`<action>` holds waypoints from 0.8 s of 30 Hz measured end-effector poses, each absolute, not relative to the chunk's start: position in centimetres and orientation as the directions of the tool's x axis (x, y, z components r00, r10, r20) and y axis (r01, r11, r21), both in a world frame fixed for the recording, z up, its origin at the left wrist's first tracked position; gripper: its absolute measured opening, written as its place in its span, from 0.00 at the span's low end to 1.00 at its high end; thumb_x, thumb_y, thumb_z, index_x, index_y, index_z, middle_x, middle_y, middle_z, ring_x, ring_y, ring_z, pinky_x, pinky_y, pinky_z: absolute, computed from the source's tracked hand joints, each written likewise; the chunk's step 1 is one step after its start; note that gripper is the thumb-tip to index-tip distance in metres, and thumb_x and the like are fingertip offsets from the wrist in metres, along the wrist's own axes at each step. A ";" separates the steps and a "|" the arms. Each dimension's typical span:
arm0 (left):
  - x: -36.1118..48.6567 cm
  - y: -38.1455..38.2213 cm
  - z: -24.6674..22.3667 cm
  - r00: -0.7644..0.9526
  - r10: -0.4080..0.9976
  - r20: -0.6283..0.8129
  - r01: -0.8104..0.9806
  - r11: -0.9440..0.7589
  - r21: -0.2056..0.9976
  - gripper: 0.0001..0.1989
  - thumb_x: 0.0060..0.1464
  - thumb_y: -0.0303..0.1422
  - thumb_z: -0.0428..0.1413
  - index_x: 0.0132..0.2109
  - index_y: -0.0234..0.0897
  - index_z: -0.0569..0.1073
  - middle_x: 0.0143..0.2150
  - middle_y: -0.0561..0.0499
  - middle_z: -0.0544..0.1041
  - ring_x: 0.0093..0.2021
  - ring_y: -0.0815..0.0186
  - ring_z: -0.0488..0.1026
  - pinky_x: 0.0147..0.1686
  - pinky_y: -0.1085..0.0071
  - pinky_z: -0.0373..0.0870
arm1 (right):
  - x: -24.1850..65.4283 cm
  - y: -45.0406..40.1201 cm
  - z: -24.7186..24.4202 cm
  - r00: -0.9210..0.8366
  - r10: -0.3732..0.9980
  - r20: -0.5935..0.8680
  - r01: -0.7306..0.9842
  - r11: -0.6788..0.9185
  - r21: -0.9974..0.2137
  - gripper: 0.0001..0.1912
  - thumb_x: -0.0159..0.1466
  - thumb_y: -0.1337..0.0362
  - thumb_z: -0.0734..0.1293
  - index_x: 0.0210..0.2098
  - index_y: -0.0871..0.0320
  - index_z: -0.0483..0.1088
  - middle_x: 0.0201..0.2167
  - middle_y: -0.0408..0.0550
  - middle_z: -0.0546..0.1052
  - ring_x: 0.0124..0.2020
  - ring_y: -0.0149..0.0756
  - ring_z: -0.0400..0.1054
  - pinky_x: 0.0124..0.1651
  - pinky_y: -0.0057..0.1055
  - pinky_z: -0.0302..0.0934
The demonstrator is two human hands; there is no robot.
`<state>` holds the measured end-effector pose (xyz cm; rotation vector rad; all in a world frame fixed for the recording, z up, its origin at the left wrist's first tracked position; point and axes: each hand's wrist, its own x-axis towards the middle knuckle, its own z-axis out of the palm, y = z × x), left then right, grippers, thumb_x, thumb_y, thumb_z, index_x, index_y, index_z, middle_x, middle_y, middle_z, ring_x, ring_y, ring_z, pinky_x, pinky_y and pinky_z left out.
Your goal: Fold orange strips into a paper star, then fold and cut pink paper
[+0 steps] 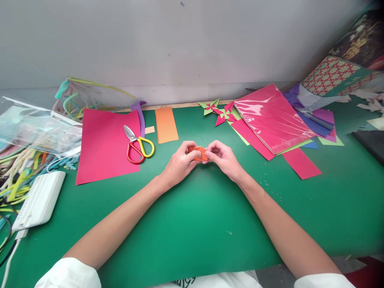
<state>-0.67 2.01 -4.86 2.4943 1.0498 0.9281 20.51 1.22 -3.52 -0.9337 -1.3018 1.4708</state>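
Note:
A small folded piece of orange paper is held up between my two hands over the middle of the green table. My left hand is closed on its left end, with the thumb across the front. At its right end, my right hand pinches the paper between thumb and fingers. The fingers hide parts of the folds. Beyond my left hand lies a flat orange paper strip. Folded red-and-green paper stars rest farther back, to the right of the strip.
Scissors with red and yellow handles lie on a large red sheet at left. A white power bank and colourful strips are farther left. At right, a plastic-wrapped red paper pack covers other sheets.

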 end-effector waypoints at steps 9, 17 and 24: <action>-0.3 2.1 -4.5 0.519 0.742 0.425 0.531 -0.669 0.519 0.03 0.64 0.28 0.57 0.45 0.39 0.73 0.58 0.45 0.70 0.53 0.62 0.74 0.53 0.62 0.74 | 20.5 0.6 -3.3 -0.302 0.946 0.117 0.046 0.137 -0.989 0.11 0.67 0.54 0.72 0.40 0.52 0.69 0.40 0.46 0.76 0.41 0.40 0.77 0.50 0.41 0.74; -0.2 1.8 -4.5 0.537 0.720 0.439 0.601 -0.692 0.401 0.04 0.67 0.32 0.55 0.47 0.39 0.73 0.58 0.43 0.74 0.57 0.58 0.73 0.54 0.60 0.75 | 19.4 -0.2 -3.2 -0.224 0.936 0.271 0.320 0.334 -0.887 0.03 0.69 0.63 0.67 0.41 0.51 0.68 0.39 0.45 0.76 0.39 0.40 0.75 0.45 0.39 0.73; -0.1 1.6 -4.5 0.521 0.717 0.462 0.618 -0.691 0.375 0.04 0.68 0.33 0.54 0.46 0.39 0.73 0.62 0.43 0.74 0.59 0.56 0.73 0.55 0.57 0.76 | 19.2 -0.3 -3.6 -0.205 0.929 0.309 0.417 0.368 -0.831 0.05 0.69 0.65 0.67 0.44 0.51 0.68 0.41 0.47 0.76 0.38 0.41 0.73 0.45 0.40 0.70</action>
